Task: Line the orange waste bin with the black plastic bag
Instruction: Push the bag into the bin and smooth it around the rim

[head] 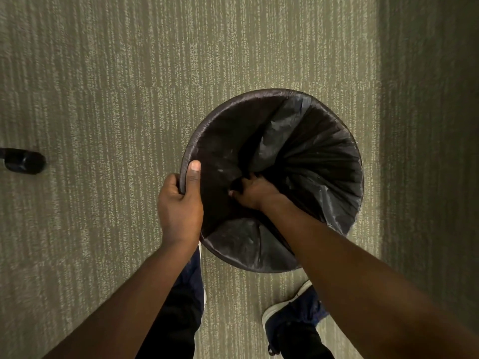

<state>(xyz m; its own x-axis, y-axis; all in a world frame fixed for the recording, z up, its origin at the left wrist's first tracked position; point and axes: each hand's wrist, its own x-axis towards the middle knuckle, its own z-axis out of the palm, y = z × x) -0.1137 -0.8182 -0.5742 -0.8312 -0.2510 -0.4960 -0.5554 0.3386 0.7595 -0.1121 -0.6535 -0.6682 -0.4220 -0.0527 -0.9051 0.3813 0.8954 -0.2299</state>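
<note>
A round waste bin (pixel 187 151) stands on the carpet, seen from straight above. The black plastic bag (pixel 311 156) covers its whole rim and inside, so none of the orange shows. My left hand (pixel 180 203) grips the bag-covered rim at the bin's left side, thumb lying inside. My right hand (pixel 252 191) reaches down into the bin's middle, fingers pressed into the gathered folds of the bag. The fingertips are hidden in the dark plastic.
Grey-green striped carpet (pixel 103 99) surrounds the bin. A black chair caster (pixel 23 160) sits at the far left. My two dark blue shoes (pixel 293 314) stand just in front of the bin. A darker shaded strip runs along the right side.
</note>
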